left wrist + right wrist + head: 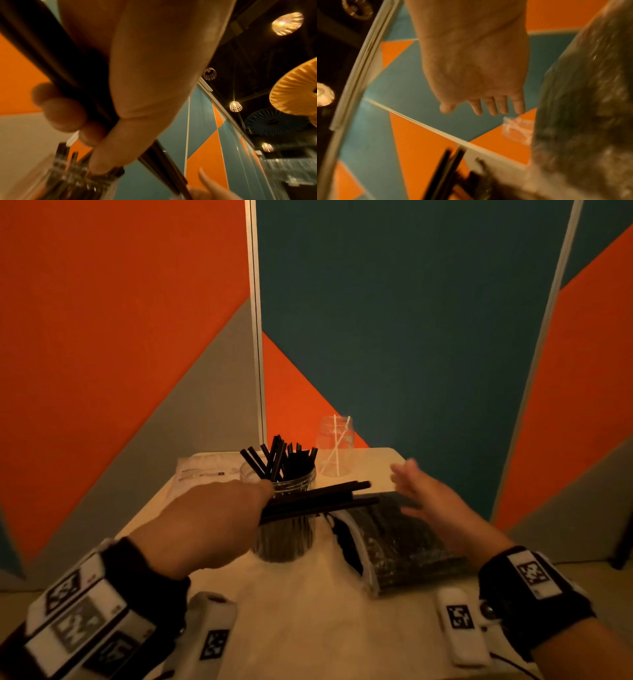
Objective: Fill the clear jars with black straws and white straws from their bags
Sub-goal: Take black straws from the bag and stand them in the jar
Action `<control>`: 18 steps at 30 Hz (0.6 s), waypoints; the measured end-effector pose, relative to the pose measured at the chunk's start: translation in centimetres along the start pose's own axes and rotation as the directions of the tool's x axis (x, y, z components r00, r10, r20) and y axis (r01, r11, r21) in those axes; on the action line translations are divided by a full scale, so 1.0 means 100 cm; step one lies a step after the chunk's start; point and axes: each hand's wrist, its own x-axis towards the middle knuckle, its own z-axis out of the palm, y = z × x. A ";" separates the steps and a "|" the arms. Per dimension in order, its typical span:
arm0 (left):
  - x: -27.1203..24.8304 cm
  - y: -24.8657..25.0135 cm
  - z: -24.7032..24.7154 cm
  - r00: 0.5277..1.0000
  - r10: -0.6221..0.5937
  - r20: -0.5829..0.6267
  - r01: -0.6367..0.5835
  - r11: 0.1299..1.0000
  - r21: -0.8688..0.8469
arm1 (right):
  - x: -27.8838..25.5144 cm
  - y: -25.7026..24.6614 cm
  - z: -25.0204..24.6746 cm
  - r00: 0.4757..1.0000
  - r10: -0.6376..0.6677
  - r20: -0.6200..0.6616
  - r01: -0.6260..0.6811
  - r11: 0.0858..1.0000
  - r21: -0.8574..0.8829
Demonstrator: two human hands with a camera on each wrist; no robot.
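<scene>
My left hand (219,508) grips a bundle of black straws (329,498) held level in front of the near clear jar (286,501), which stands packed with upright black straws. In the left wrist view my fingers (65,115) curl round the dark bundle (51,65). My right hand (428,501) hovers open, fingers spread, above the bag of black straws (404,542) lying on the table. In the right wrist view the open hand (479,81) holds nothing. The far clear jar (335,446) contains two white straws.
A flat bag of white straws (205,470) lies at the table's back left. Two white tagged blocks (462,625) sit near the front edge of the beige table (308,611). Orange, teal and grey wall panels close off the back.
</scene>
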 end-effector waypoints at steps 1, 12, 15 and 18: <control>0.002 0.005 0.002 1.000 0.023 -0.013 -0.024 0.998 -0.054 | 0.000 -0.012 0.010 0.999 -0.042 -0.019 0.044 0.989 0.140; 0.042 0.045 0.056 0.979 -0.079 -0.188 -0.071 0.734 -0.676 | -0.003 -0.079 0.088 0.871 -0.484 -0.082 0.475 0.874 -0.105; 0.052 0.022 0.056 0.939 -0.263 -0.223 -0.035 0.571 -0.821 | 0.013 -0.078 0.092 0.860 -0.439 -0.258 0.453 0.892 -0.008; 0.064 -0.001 0.044 0.843 -0.462 -0.275 -0.089 0.384 -0.919 | 0.029 -0.060 0.099 0.890 -0.432 -0.149 0.389 0.887 -0.250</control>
